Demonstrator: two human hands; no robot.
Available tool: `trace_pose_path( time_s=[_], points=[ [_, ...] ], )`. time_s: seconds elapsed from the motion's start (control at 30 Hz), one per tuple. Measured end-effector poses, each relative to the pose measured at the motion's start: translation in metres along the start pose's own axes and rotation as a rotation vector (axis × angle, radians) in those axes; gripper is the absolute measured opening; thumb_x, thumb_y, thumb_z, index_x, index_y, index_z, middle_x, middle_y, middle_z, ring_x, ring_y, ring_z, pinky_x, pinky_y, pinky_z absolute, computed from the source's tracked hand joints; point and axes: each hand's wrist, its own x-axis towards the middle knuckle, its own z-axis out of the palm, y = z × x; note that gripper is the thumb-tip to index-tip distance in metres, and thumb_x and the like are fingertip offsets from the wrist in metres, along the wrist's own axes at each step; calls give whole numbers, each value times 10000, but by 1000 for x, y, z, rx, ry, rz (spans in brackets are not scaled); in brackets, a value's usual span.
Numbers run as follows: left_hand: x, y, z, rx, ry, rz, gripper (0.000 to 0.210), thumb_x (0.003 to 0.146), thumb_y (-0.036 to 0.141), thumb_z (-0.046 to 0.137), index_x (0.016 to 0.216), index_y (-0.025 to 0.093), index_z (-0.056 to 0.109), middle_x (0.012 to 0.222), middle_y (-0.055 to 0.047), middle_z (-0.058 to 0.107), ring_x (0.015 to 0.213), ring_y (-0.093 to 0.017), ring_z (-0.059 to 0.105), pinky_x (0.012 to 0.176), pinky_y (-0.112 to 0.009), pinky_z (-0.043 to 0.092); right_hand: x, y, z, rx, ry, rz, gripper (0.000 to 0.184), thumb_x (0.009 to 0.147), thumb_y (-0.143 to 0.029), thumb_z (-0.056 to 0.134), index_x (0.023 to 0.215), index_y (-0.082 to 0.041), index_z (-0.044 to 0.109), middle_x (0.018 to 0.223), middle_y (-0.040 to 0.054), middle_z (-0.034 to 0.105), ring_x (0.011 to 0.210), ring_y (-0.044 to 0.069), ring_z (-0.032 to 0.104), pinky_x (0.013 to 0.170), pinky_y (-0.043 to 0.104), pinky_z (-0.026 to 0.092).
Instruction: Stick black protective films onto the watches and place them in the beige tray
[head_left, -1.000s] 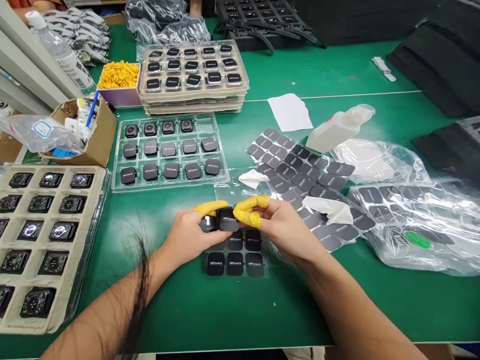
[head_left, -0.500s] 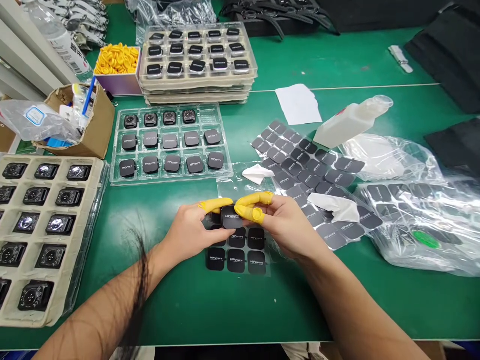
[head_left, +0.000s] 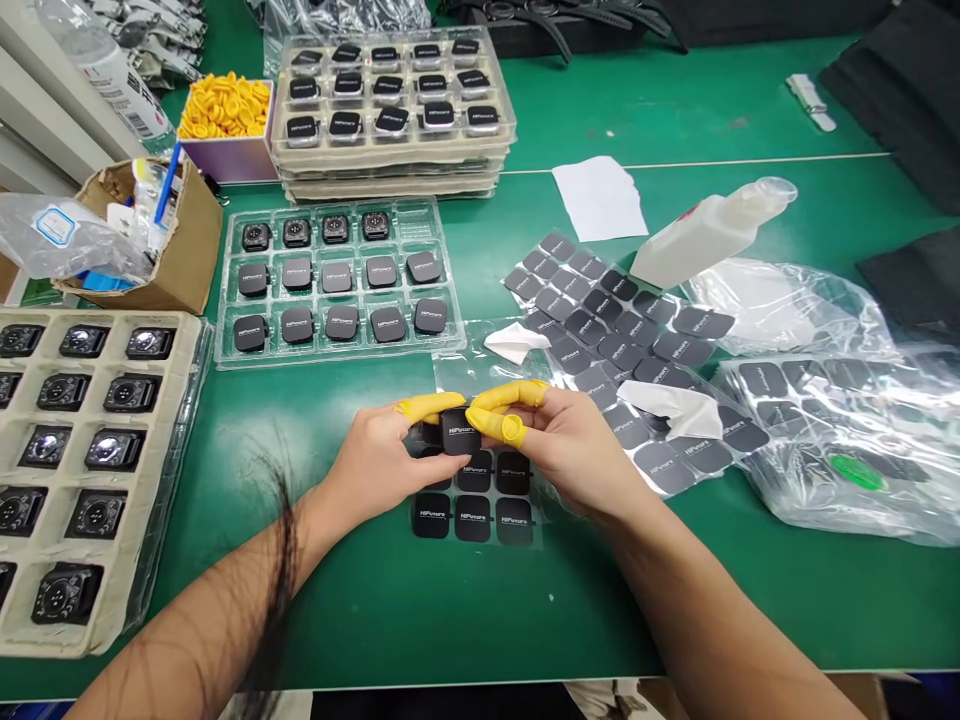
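Note:
Between my two hands is a smartwatch (head_left: 459, 432) without a strap, its face covered by a black film printed "HiFuture". My left hand (head_left: 382, 455) grips it from the left, index finger along the top and thumb below. The yellow-cotted thumb and forefinger of my right hand (head_left: 551, 435) are closed at its upper right edge. Just beneath lies a clear sheet of black film stickers (head_left: 472, 517), partly hidden by the hands. Beyond, a clear plastic tray (head_left: 337, 358) holds several watches, most with the same black film and some with their sensor backs up.
At the left stands a beige tray (head_left: 112, 545) of watches. Stacked trays (head_left: 394, 160), a box of yellow finger cots (head_left: 227, 108) and a cardboard box (head_left: 191, 245) are behind. More film sheets (head_left: 600, 325), a bottle (head_left: 697, 235) and plastic bags (head_left: 862, 490) lie to the right.
The view has shifted slightly. Both hands keep the same grip on the smartwatch, with hardly any movement of the fingers.

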Motion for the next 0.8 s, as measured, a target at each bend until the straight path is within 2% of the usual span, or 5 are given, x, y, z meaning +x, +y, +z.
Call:
trace_pose_path(
  time_s=[0.23,0.33,0.5,0.63,0.8],
  points=[
    [1,-2,1,-61,-20,-68,492,729,309,841,1199,225,724,977,3,801,875,-205,748,859,-326,591,-6,-1,1,-284,148,-66,536,714,-519,835,1143,-245,668,774,14,691,640,188,687,587,322,581],
    [1,0,-2,-95,-49,-89,448,718,316,843,1148,244,742,987,14,804,888,-204,745,859,-319,579,-4,2,9,-284,36,-69,636,697,-524,847,1229,-258,621,785,1,673,608,177,662,545,310,559],
    [3,3,-5,-61,-61,-108,453,703,329,845,1134,230,750,906,6,801,794,-195,730,796,-316,572,3,7,18,-338,130,-106,404,937,-592,544,1081,-238,674,658,4,648,526,165,636,541,320,541],
    [3,3,-5,-80,-67,-86,394,698,299,844,1079,239,761,898,15,798,814,-189,732,808,-297,569,-2,11,13,-304,-15,-135,447,824,-569,722,1118,-235,680,728,5,676,516,138,601,500,287,512],
    [0,4,-2,-121,-13,-169,215,748,373,823,912,243,776,1133,-8,782,836,-180,736,875,-300,570,37,-10,11,-285,182,-193,407,832,-580,698,960,-194,700,709,13,676,435,106,523,413,256,429]
  ],
)
